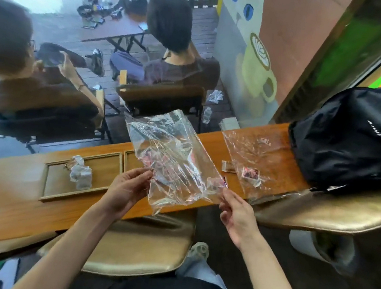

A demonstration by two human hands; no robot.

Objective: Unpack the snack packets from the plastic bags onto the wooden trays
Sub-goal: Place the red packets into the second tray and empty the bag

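Both hands pinch-grip clear plastic bag [175,157] above worktop [4,206], left hand [126,190] and right hand [236,214] at lower edges; red-white packets [157,164] inside, print unreadable, possibly blurred.

Counter [4,211] is narrow, window glass right behind it, so no reach past the far edge. Left tray [104,174]: clear packets [80,173] fill its left part, right part bare. Second tray [130,158] mostly screened by the held plastic bag [173,156]. Right side blocked: flat bag [253,158] with packets, then black backpack [357,136]. Bare wood far left.
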